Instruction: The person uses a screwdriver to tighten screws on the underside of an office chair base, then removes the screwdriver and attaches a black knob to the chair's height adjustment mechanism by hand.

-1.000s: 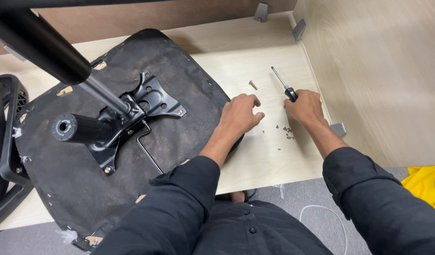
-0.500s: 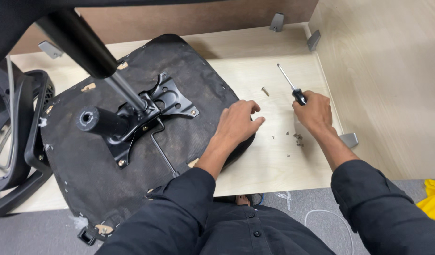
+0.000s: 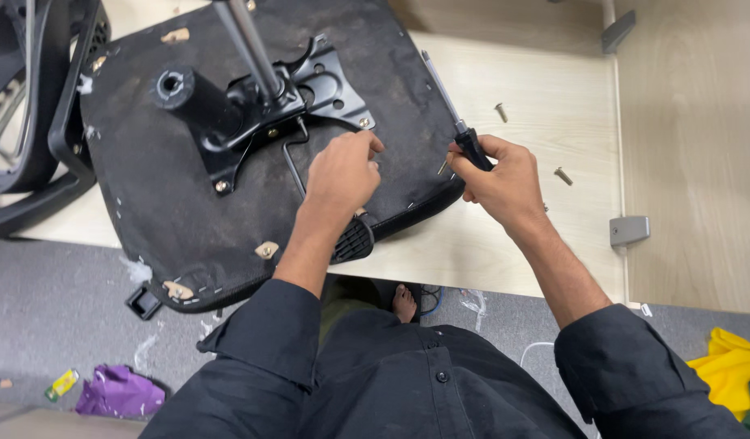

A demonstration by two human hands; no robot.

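Screwdriver (image 3: 460, 130) with a black handle is held in the right hand (image 3: 505, 183); the fingers are wrapped tightly around the handle, and the metal shaft points toward 11 o'clock, over the edge of the upturned chair seat (image 3: 172, 203); a small screw (image 3: 442, 167) seems to be pinched at the fingertips of this hand, though I cannot tell it surely. Left hand (image 3: 342, 171) is at 9 o'clock from the right hand, near to it; its fingers are curled narrow and rest on the black underside of the seat, just beside a bent wire lever (image 3: 292, 158); whether it holds something small, I cannot tell. At 10 o'clock from the left hand is the black metal mounting plate (image 3: 310, 89) with the gas cylinder (image 3: 249, 45) standing up from it. The seat lies on a pale wooden board (image 3: 521, 252); two loose screws (image 3: 500, 112) lie on this board at 12 and 2 o'clock from the right hand; a grey bracket (image 3: 629, 230) sits at 4 o'clock. A purple wrapper (image 3: 119, 394) lies on the grey floor at 7 o'clock.
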